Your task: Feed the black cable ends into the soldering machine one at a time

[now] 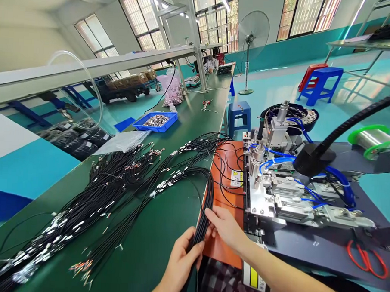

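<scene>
A bundle of thin black cables (208,194) bends over the edge of the green table and runs down toward me. My left hand (185,253) is wrapped round the bundle low down. Just above it, my right hand (222,224) grips the same cables, thumb on top. Beyond the bend, the cables carry white tags (169,181) and spread across the table to loose ends with orange and white wires (83,266). What lies inside my fingers is partly hidden.
A large pile of black cables (116,181) covers the table's left. Behind it stands a blue tray (157,120) of small metal parts. An orange board (229,164) borders a machine (277,179) with blue tubes on the right. Red-handled scissors (366,259) lie beside it.
</scene>
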{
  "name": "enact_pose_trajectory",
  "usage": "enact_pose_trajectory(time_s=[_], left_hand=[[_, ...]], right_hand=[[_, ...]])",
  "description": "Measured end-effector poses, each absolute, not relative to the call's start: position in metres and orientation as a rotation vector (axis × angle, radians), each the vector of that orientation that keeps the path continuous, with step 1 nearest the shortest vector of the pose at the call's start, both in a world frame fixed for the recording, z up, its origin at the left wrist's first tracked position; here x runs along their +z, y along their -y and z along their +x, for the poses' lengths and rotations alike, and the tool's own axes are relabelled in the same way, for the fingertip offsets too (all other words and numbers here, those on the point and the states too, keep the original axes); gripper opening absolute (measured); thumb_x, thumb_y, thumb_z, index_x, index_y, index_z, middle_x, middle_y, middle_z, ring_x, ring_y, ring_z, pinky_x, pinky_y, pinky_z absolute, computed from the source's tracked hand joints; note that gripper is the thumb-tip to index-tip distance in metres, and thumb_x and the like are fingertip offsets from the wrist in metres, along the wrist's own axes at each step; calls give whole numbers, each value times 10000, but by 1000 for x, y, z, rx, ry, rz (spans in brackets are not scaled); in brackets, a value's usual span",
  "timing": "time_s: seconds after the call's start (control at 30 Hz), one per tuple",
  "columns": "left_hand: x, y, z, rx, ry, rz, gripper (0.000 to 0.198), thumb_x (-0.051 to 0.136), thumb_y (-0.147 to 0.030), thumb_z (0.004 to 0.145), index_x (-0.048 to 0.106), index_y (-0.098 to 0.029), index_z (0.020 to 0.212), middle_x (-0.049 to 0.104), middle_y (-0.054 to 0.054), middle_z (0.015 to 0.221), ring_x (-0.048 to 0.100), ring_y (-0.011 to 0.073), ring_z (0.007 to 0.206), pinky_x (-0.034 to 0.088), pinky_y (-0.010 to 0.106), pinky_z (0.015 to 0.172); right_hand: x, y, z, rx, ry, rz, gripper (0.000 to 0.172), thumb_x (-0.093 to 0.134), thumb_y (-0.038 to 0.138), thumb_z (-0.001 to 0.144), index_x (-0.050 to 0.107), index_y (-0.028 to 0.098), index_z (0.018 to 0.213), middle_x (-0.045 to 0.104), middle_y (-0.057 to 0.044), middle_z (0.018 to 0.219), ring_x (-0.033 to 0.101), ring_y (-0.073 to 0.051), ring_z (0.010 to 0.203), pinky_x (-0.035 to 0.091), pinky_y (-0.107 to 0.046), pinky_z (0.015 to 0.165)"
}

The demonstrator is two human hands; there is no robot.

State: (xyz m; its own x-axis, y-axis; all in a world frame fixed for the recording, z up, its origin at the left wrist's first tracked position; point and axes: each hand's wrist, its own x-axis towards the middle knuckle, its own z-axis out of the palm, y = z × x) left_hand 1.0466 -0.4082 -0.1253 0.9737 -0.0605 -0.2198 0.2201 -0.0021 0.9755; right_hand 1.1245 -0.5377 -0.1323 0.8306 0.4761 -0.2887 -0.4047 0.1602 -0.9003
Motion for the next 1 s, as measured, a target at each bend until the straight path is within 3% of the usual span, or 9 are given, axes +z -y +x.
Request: enact_pose_trajectory(time_s=[0.13,0.33,0.4,0.47,0.57,0.7,0.77,0.87,1.0], left_hand=[[-122,406,1052,-192,-134,1565,250,626,-396,821,583,-151,814,540,-27,587,470,89,515,393,211,543],[-111,394,1054,-135,-183,1602,235,624,-385,825,573,-159,779,613,13,704,552,129,657,449,234,660],[-105,386,1052,-160,-178,1637,251,578,-413,856,568,-167,810,568,-14,621,506,109,564,425,216,587],[-99,376,1051,-198,-203,1693,287,540,-464,870,564,-178,877,461,-62,521,359,79,422,319,198,441],[-92,360,1051,-136,-200,1922,290,576,-474,841,584,-193,913,445,-60,539,328,85,419,258,209,412],[-99,349,1055,-123,15,2455,157,517,-360,880,587,-221,857,538,-20,602,479,141,528,332,242,530],[-107,349,1059,-257,160,2714,152,488,-318,886,578,-219,812,590,10,663,546,180,601,365,268,581],[-114,349,1080,-325,355,2869,222,470,-382,902,583,-215,808,636,49,824,603,220,766,433,303,680],[-120,335,1156,107,207,2967,335,430,-402,929,535,-190,1166,589,107,1177,533,236,1118,415,343,949]], right_hand=[[-140,542,1130,631,60,-1225,532,631,681,689,521,161,703,613,1,578,592,-118,499,382,-213,470],[-139,550,1126,579,-25,-1177,481,663,620,718,576,150,772,662,-23,659,569,-108,501,350,-220,478],[-133,555,1121,539,-31,-1175,435,653,579,766,588,149,768,669,-34,701,587,-123,609,373,-229,543],[-125,561,1116,564,-49,-1074,371,653,524,804,567,165,773,662,-30,759,600,-142,735,401,-236,621],[-113,570,1114,657,-96,-780,305,678,452,811,521,195,860,590,29,731,545,-95,614,379,-223,590],[-111,575,1116,667,-160,-550,353,715,375,774,520,187,999,457,79,632,333,-29,437,240,-192,471],[-117,576,1112,708,-214,-614,356,719,358,762,510,184,991,491,63,654,382,-34,455,240,-189,466],[-125,577,1097,790,-282,-840,415,729,377,742,482,208,1031,573,28,749,549,-85,566,352,-201,512],[-125,586,1071,744,-226,-990,607,732,406,738,413,255,1232,577,19,825,633,-164,736,510,-325,658]])
